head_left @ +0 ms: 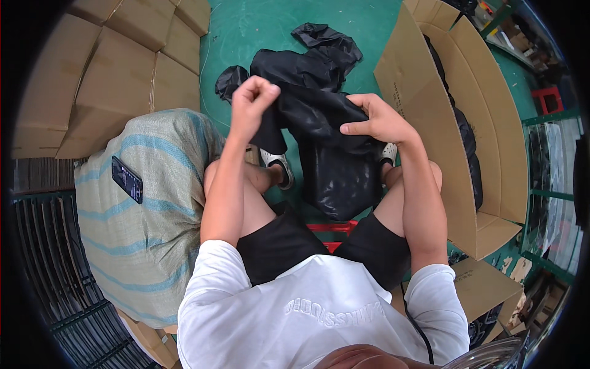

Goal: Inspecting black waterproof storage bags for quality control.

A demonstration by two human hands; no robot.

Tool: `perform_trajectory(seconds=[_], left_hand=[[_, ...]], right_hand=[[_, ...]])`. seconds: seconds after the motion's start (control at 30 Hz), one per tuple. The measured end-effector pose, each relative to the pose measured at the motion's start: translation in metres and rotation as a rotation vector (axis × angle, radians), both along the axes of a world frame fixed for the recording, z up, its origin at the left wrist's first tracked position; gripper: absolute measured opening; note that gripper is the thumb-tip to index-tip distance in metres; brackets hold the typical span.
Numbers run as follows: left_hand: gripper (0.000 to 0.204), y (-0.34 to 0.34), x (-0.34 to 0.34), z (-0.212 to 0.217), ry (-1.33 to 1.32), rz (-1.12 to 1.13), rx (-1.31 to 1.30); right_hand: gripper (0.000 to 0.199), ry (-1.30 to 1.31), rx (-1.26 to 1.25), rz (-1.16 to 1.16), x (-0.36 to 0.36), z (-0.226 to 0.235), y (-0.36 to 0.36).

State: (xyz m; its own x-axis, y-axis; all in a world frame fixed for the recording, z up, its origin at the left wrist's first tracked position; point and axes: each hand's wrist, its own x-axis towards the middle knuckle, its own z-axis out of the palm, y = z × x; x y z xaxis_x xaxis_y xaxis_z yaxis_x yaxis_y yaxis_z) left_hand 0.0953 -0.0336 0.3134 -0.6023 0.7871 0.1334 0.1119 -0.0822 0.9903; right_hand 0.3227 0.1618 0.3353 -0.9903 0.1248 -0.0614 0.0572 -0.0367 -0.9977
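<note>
A large piece of shiny black material (341, 184) hangs in front of me between my knees, smooth and stretched below, creased above. Whether it is plastic or coated cloth, I cannot tell. My left hand (253, 106) is closed in a pinch at the upper left edge of this material; its fingertips are partly hidden. Across from it, my right hand (382, 122) grips the upper right part between thumb and fingers. More crumpled black material (329, 46) lies on the green floor beyond, with a bunched black piece (231, 82) left of it.
At my left stands a bulging woven sack (144, 240) with a phone (127, 180) on top. Stacked cardboard boxes (120, 67) rise behind it. An open carton (430, 147) with black contents stands at my right. Part of a red stool (332, 227) shows beneath me.
</note>
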Motion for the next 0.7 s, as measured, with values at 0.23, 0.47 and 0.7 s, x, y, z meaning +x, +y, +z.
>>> perform_trajectory(seconds=[0.23,0.47,0.7], left_hand=[[0.068,0.029,0.057,0.002,0.466,-0.345,0.028],[0.019,0.037,0.058,-0.012,0.4,-0.55,-0.021],[0.025,0.025,0.039,-0.007,-0.03,-0.426,-0.04]], right_hand=[[0.027,-0.025,0.003,0.209,0.005,-0.006,-0.004],[0.026,-0.115,0.071,0.196,0.012,-0.005,0.003],[0.03,-0.31,0.362,0.046,0.023,-0.004,0.023]])
